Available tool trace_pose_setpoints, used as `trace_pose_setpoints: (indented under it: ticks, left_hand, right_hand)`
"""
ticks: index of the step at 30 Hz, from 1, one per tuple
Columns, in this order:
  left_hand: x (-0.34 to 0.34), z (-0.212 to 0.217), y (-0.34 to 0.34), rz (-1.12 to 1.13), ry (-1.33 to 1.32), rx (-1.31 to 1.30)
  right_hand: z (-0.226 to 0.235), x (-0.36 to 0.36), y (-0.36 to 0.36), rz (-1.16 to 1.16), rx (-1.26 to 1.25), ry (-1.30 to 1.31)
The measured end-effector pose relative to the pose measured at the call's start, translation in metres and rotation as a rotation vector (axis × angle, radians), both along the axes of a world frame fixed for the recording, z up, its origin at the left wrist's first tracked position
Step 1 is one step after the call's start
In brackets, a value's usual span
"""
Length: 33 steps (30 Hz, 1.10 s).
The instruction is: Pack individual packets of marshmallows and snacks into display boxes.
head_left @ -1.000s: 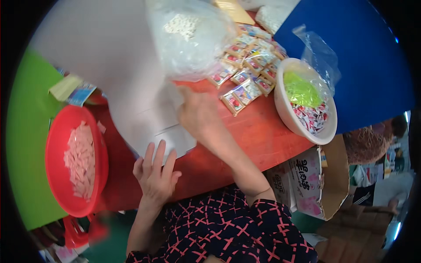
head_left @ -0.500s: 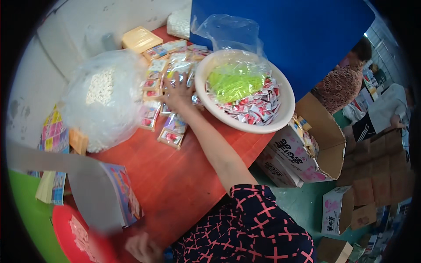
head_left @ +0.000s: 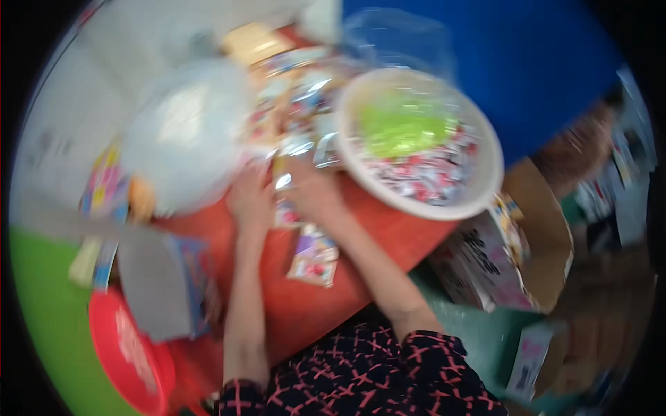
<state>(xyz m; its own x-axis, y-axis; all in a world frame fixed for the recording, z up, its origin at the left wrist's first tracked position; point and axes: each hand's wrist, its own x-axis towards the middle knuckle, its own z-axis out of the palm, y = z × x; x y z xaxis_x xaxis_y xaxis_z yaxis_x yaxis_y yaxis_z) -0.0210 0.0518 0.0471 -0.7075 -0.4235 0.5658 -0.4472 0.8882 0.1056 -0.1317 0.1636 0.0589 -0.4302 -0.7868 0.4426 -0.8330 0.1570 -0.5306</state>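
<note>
Both arms reach over the red table (head_left: 380, 239), with the picture smeared by motion. My left hand (head_left: 251, 197) is at the near edge of a pile of small clear-wrapped packs (head_left: 305, 97). Beside it, my right hand (head_left: 312, 193) touches or hovers over shiny packs at the same edge. Blur hides the fingers of both hands, so I cannot tell whether they grip a pack. One loose wrapped pack (head_left: 313, 260) with purple and red colouring lies between my forearms, nearer to me.
Right of the pile stands a white basin (head_left: 430, 210) of small sachets and a bright green bag (head_left: 406, 128). A clear bag of white pieces (head_left: 184, 128) sits left. A red basin (head_left: 158, 388), grey bin-like shape (head_left: 152, 284) and open carton (head_left: 544, 236) flank the table.
My left hand has come up from the lower left to the pile. My right hand has drawn back to the pile's near edge. The whole view has shifted and blurred.
</note>
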Motion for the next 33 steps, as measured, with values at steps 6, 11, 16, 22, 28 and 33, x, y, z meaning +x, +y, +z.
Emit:
trace_pose_setpoints:
  ticks: [6, 11, 16, 22, 28, 33]
  left_hand:
    - [0.075, -0.007, 0.058, 0.195, -0.206, -0.008]
    - [0.112, 0.008, 0.124, 0.209, -0.219, 0.074]
    - [0.119, -0.007, 0.086, 0.369, -0.128, -0.057]
    - [0.120, 0.005, 0.061, 0.375, -0.107, 0.622]
    - [0.099, -0.012, 0.077, 0.079, 0.269, 0.571]
    - [0.120, 0.029, 0.101, 0.189, 0.458, 1.512]
  right_hand:
    - [-0.020, 0.012, -0.018, -0.165, -0.188, 0.149]
    - [0.003, -0.012, 0.001, 0.151, -0.043, -0.016]
    - [0.045, 0.027, 0.049, -0.055, -0.184, -0.300]
    - [-0.004, 0.105, 0.088, -0.330, 0.236, -0.148]
    - [0.010, 0.048, 0.115, -0.333, 0.440, 0.051]
    - [0.027, 0.040, 0.124, -0.373, 0.420, -0.212]
